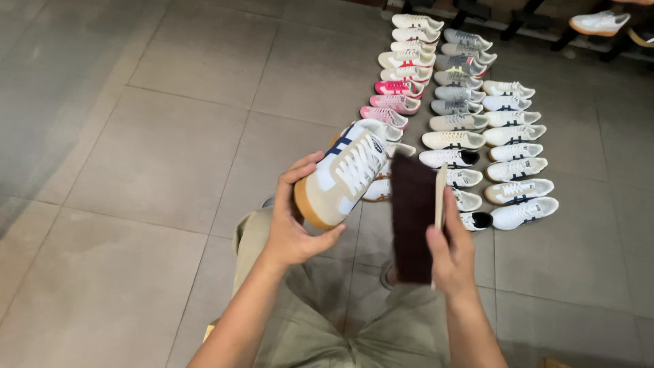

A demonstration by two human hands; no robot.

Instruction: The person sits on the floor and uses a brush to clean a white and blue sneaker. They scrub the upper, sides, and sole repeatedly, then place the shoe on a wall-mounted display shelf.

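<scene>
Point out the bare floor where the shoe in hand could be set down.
Bare tiles lie left of the sneaker rows, and right of them. The rows themselves are packed. The left hand holds the sneaker; the right hand holds the brush.

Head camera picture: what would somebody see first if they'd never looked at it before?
First, the white sneaker with a blue stripe and tan sole, held up in the left hand at the middle of the picture. Right beside it, the right hand grips a big brush with dark bristles. Behind them, rows of sneakers line the grey tiled floor, mostly white, with a few pink ones on the left row.
</scene>
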